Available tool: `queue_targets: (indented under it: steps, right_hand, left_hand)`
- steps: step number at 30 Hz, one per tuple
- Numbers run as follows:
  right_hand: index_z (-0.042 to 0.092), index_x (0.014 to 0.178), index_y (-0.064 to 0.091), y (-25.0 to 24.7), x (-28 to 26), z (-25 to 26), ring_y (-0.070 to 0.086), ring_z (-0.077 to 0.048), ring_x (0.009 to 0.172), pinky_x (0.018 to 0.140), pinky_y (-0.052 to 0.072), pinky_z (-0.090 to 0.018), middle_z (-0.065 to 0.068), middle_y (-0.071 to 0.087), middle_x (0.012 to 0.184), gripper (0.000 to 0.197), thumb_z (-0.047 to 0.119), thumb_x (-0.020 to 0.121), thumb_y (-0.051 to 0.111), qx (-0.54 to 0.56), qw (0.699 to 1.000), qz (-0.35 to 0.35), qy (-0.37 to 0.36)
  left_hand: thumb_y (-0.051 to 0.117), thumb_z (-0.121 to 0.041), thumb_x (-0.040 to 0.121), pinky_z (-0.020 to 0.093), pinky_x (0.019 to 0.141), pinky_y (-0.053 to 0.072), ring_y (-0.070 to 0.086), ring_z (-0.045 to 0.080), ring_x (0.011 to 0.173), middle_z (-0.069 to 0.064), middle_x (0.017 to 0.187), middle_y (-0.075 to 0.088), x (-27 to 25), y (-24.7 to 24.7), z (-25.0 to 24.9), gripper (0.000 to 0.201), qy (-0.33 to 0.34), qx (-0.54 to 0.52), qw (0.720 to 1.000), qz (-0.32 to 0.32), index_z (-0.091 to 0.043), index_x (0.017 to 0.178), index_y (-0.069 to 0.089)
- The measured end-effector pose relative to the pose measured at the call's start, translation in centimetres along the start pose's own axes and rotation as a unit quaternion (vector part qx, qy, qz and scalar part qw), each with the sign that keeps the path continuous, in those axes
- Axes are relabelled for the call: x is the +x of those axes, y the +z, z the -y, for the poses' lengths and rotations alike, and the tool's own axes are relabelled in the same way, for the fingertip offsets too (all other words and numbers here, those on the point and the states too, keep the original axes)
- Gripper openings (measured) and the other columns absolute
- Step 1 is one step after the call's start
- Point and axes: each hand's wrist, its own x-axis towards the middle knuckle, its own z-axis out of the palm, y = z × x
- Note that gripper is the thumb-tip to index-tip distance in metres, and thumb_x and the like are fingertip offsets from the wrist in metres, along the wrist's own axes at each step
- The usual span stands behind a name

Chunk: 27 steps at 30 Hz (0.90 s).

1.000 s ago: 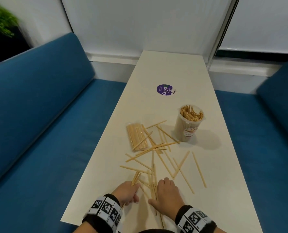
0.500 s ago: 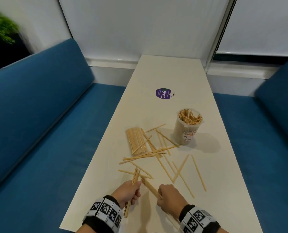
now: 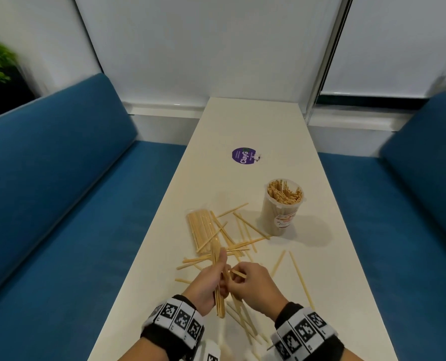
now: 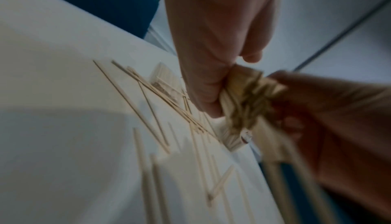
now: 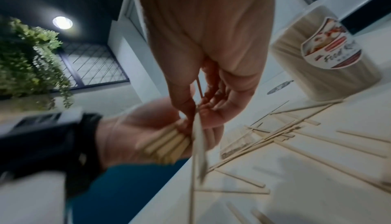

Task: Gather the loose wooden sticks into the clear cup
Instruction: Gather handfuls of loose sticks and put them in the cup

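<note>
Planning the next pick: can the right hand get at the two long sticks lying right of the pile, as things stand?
Probably yes, once freed: the two long sticks lie bare on the table on that side, nothing over them. But the right hand now pinches a stick beside the left hand bundle.

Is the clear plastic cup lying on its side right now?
No, the clear plastic cup stands upright on the white table, its open top packed with stick ends.

Pale tan wooden sticks (image 3: 245, 225) on a cream-white counter (image 3: 250, 126). Clear cup (image 3: 282, 209) with a red-and-white label. Round purple sticker (image 3: 243, 156), white lettering. Deep blue bench cushions (image 3: 60, 191). Black wristbands (image 3: 175, 324) with black-and-white square code markers. Green foliage (image 5: 31, 63).
</note>
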Motion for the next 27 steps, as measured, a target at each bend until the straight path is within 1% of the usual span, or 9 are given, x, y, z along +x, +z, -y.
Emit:
queue_targets:
  steps: [6,10,12,15,17,19,23,25,27]
  right_hand:
    - [0.021,0.079,0.053,1.3,-0.7,-0.3,0.047,-0.005,0.060,0.057,0.039,-0.016,0.007,0.056,0.071,0.009,0.018,0.086,0.058,0.005,0.999,-0.025,-0.021]
    - [0.027,0.085,0.055,1.2,-0.7,-0.9,0.048,-0.003,0.064,0.061,0.042,-0.011,0.007,0.056,0.077,0.011,0.021,0.084,0.065,0.056,0.998,-0.024,-0.009]
    - [0.030,0.094,0.055,1.0,-0.6,-1.4,0.051,-0.001,0.076,0.066,0.041,-0.011,0.009,0.056,0.090,0.015,0.030,0.084,0.065,0.029,0.999,-0.015,-0.008]
    - [0.026,0.108,0.052,0.8,-0.4,-1.4,0.056,-0.008,0.086,0.078,0.048,-0.021,0.005,0.058,0.103,0.028,0.047,0.089,0.053,0.076,0.991,0.077,0.080]
    - [0.023,0.111,0.049,0.6,-0.6,-1.1,0.059,-0.012,0.085,0.078,0.050,-0.024,-0.002,0.061,0.107,0.039,0.056,0.091,0.041,0.157,0.963,0.141,0.168]
    - [0.022,0.110,0.047,0.1,-0.4,-1.2,0.059,-0.016,0.085,0.075,0.051,-0.025,-0.007,0.060,0.111,0.045,0.061,0.092,0.031,0.195,0.945,0.138,0.223]
    - [0.001,0.112,0.045,-1.3,0.9,-2.1,0.053,-0.025,0.070,0.065,0.048,-0.032,-0.016,0.052,0.087,0.054,0.051,0.094,0.040,0.416,0.859,0.041,0.296]
    - [0.001,0.106,0.047,-1.9,1.6,-1.7,0.055,-0.028,0.070,0.067,0.051,-0.034,-0.017,0.052,0.082,0.044,0.043,0.095,0.045,0.493,0.816,0.015,0.300]
    - [0.000,0.100,0.050,-2.2,2.0,-0.7,0.058,-0.029,0.068,0.070,0.055,-0.035,-0.018,0.053,0.081,0.037,0.037,0.096,0.047,0.527,0.798,0.024,0.291]
  left_hand:
    - [0.054,-0.028,0.094,0.028,0.059,0.045,0.055,0.019,0.061,0.006,0.065,0.055,0.3,0.7,-0.2,0.023,0.031,-0.007,0.998,-0.063,-0.006,0.086,0.058]
    - [0.044,-0.027,0.097,0.029,0.056,0.035,0.043,0.017,0.061,0.003,0.067,0.044,0.6,0.6,-0.1,0.026,0.048,-0.037,0.991,-0.122,-0.009,0.078,0.050]
    - [0.041,-0.028,0.098,0.029,0.053,0.031,0.037,0.016,0.057,0.002,0.063,0.039,0.5,0.4,-0.5,0.032,0.055,-0.082,0.985,-0.141,-0.011,0.072,0.044]
    - [0.036,-0.024,0.099,0.029,0.058,0.033,0.036,0.016,0.053,0.000,0.057,0.037,0.4,0.2,-1.3,0.038,0.089,-0.117,0.975,-0.166,-0.014,0.064,0.040]
    - [0.037,-0.025,0.099,0.032,0.073,0.038,0.042,0.017,0.059,0.001,0.060,0.044,0.2,0.3,-1.7,0.033,0.133,-0.117,0.966,-0.188,-0.012,0.070,0.045]
    - [0.037,-0.025,0.099,0.033,0.082,0.042,0.051,0.018,0.067,0.003,0.070,0.052,0.1,0.6,-1.9,0.027,0.198,-0.113,0.953,-0.198,-0.008,0.083,0.049]
    - [0.033,-0.029,0.100,0.028,0.069,0.049,0.056,0.021,0.068,0.007,0.069,0.055,-1.1,2.1,-3.0,0.029,0.323,-0.052,0.929,-0.172,-0.005,0.092,0.048]
    - [0.035,-0.032,0.099,0.032,0.067,0.047,0.054,0.021,0.066,0.003,0.064,0.052,-1.5,3.0,-3.4,0.028,0.356,-0.021,0.920,-0.164,-0.010,0.088,0.048]
    - [0.038,-0.044,0.091,0.037,0.065,0.046,0.049,0.022,0.061,0.005,0.063,0.049,-2.0,3.7,-3.8,0.036,0.378,0.006,0.911,-0.166,-0.010,0.094,0.049]
